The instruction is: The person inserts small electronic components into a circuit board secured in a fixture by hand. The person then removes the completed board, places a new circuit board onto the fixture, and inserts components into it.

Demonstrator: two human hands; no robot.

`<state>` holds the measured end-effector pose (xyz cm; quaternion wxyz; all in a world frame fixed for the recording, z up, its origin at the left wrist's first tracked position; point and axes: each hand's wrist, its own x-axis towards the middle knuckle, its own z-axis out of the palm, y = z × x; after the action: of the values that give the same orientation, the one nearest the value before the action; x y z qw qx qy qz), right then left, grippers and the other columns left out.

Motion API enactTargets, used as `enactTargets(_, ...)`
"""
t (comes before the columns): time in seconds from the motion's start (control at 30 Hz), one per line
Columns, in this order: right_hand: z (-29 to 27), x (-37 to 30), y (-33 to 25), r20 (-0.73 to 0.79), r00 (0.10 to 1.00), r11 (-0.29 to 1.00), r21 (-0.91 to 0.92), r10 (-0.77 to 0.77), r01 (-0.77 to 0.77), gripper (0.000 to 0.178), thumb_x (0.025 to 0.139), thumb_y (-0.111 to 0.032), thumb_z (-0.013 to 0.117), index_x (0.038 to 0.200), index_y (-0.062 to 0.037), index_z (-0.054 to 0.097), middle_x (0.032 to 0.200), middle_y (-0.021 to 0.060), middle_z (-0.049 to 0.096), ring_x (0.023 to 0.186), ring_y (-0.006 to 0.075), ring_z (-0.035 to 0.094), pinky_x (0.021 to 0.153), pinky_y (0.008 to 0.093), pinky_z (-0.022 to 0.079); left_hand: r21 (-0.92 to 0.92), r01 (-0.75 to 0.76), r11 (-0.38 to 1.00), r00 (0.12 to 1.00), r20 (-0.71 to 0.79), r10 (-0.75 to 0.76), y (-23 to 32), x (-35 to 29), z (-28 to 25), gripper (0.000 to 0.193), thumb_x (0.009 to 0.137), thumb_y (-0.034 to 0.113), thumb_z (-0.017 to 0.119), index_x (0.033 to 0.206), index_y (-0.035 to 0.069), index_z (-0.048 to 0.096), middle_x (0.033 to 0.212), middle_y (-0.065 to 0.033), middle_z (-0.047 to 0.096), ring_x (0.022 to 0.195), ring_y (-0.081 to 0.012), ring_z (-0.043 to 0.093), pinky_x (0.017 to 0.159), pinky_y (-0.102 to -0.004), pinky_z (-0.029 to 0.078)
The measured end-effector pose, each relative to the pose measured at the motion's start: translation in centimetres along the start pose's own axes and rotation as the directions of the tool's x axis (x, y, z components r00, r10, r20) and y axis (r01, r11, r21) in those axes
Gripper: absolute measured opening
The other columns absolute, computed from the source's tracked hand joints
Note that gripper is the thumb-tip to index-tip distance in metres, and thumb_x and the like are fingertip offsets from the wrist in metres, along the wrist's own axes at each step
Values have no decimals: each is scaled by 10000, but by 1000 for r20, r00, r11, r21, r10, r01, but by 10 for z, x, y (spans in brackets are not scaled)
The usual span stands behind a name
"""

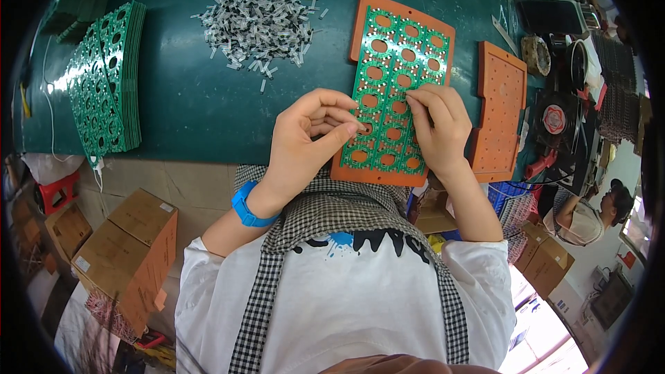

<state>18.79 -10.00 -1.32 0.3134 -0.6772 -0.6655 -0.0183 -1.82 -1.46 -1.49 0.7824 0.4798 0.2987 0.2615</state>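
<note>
A green circuit board panel (404,79) with rows of oval cut-outs lies on an orange-brown fixture plate (360,24) in front of me. Over its left edge, my left hand (312,128) has thumb and forefinger pinched together; something tiny seems to be at their tips, too small to name. My right hand (443,125) rests at the panel's right side, its fingertips closed together just above the board, and what they hold, if anything, is hidden. Beyond my left hand is a heap of small clear-and-dark parts (260,21), a few of them scattered at its rim.
Stacked green circuit panels (107,83) stand at the left of the green table (173,118). A second orange-brown plate (500,111) lies at the right, beside a tape roll (535,55) and other tools. Cardboard boxes (125,235) sit on the floor; another person (585,215) is at far right.
</note>
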Motion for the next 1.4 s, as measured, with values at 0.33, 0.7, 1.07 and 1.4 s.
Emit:
enactTargets(0.33,-2,-3,2,17,999,999,-32,-30,31,212,709,-29,735,905,-45,655,856,70,620,775,237,617,647,328,497,3,7,1000,1000,1,-7,2,-1,0,201,869,-20,623,1064,-19,574,911,-93,668,890,-157,676,753,-236,529)
enactTargets(0.7,-25,1,-33,155,936,942,173,-315,288,342,643,-141,729,980,-95,693,875,30,619,799,208,605,676,332,480,-95,99,991,987,132,-86,4,-6,7,260,867,-21,631,1116,7,561,881,-59,680,764,-46,605,653,-177,477)
enactTargets(1.07,-17,39,15,254,948,948,202,190,-244,37,831,-26,629,863,-17,613,833,100,601,788,276,592,701,343,476,987,90,131,789,-151,596,20,6,-40,306,702,205,797,898,78,599,836,-62,544,827,-268,521,727,-383,394)
enactTargets(1.4,-10,39,22,258,951,956,190,170,-223,48,855,-31,622,872,4,594,857,66,580,741,167,545,636,268,415,967,-3,254,860,-127,495,22,14,-46,188,758,116,742,892,78,614,848,-47,557,828,-242,530,734,-357,375)
